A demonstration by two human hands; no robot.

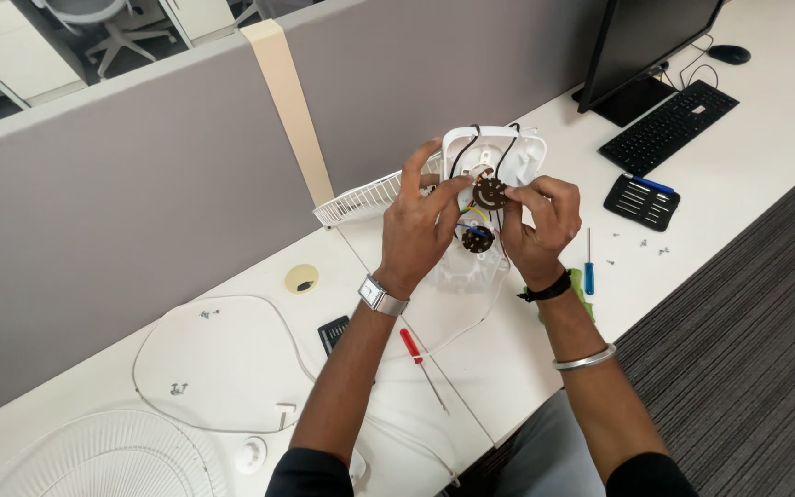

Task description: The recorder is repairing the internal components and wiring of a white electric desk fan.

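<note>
1. Left hand (419,221): fingers curled in, thumb and forefinger pinched on the round brown rotary switch (489,193) from its 9 o'clock side.
2. Right hand (537,221): fingertips closed on the same switch from 3 o'clock. Both hands grip it, held just above the housing.
3. Switch sits at frame centre, over the open white fan housing (531,152). Black wires loop from it up to 12 o'clock inside the housing; coloured wires drop to a second round part (477,238) at 6 o'clock, just below.
4. Housing rests on the white desk (747,175), back edge near the grey partition (140,166). White wire grille (365,198) pokes out at 9 o'clock of the hands, touching the partition foot.
5. 3 o'clock of right hand: blue-handled screwdriver (588,267) just beside the wrist, loose screws (641,244) near, black bit case (641,201) beyond. Open desk between those and the keyboard (669,124).
6. 6 o'clock: red-handled screwdriver (420,364) between the forearms, lying across the desk seam. Desk front edge close behind the right forearm.
7. 7–8 o'clock: white fan base plate (223,364) with screws on it, second grille (112,456) at the frame's bottom-left edge. Well apart from the hands.
</note>
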